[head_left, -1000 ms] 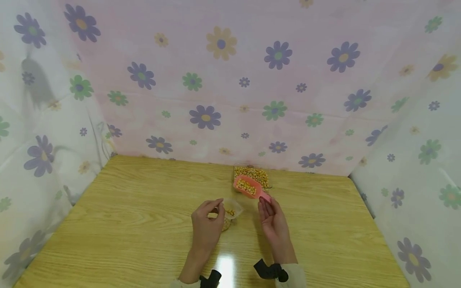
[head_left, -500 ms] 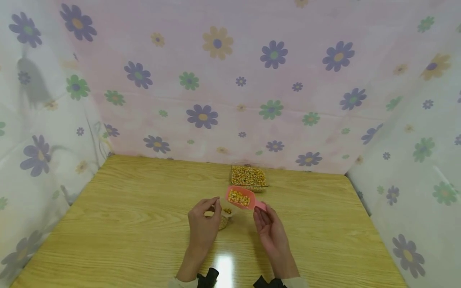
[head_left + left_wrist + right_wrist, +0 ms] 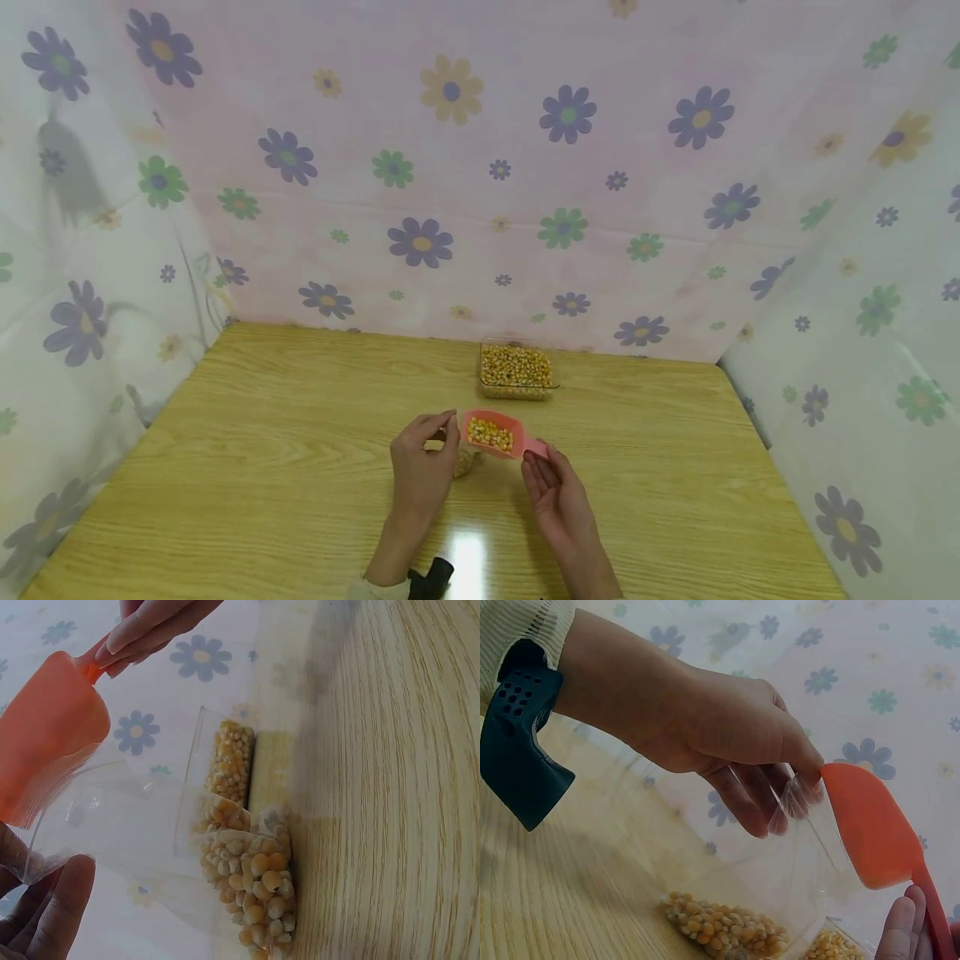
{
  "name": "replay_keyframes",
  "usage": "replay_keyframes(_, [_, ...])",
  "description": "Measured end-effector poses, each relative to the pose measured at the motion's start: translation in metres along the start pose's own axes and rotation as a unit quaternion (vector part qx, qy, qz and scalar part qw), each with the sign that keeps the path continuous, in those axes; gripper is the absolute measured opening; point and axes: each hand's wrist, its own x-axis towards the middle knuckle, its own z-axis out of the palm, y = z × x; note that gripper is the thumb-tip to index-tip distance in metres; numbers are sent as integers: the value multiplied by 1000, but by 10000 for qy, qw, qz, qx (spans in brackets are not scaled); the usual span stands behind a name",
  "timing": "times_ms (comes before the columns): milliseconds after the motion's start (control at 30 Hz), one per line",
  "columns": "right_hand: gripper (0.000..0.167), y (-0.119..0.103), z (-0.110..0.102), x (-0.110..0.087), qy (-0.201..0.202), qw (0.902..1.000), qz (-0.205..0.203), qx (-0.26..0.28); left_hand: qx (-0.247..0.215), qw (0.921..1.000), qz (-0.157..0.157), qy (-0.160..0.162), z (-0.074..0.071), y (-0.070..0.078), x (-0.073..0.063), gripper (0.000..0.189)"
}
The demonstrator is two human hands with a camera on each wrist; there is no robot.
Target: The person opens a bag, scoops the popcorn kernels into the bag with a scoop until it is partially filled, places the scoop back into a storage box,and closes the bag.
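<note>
My left hand [image 3: 424,467] pinches the upper edge of a clear plastic bag [image 3: 127,817]. Corn kernels [image 3: 259,885] fill the bottom of the bag, which stands on the table. In my right hand [image 3: 558,500] I hold the handle of a pink-orange scoop [image 3: 517,433], its bowl heaped with yellow kernels [image 3: 489,434]. The scoop's front end is at the bag's mouth, close to my left fingertips; in the right wrist view the scoop [image 3: 874,825] overlaps the bag's upper edge. From the head view, the scoop and left hand hide most of the bag.
Behind the scoop, a clear rectangular container [image 3: 517,392] of corn kernels stands near the table's back edge. The wood-grain table [image 3: 300,433] is bounded by flower-patterned cloth [image 3: 337,208] at the back and both sides.
My right hand has brought the loaded scoop from over the container toward me and slightly left, up to the bag's mouth. The left hand keeps its pinch on the bag nearly in place.
</note>
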Motion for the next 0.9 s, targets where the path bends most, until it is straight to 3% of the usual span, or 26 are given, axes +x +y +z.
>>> replay_keyframes(267, [34,1,0,1,-43,9999,-90,-12,-8,9999,-122,-116,-1,1,0,15])
replay_keyframes(567, [35,3,1,2,187,9987,-277,-393,47,9995,104,-282,0,1,-1,16])
replay_keyframes(900, [31,-2,10,-5,423,9921,-799,-875,194,9990,113,-381,-1,3,-3,16])
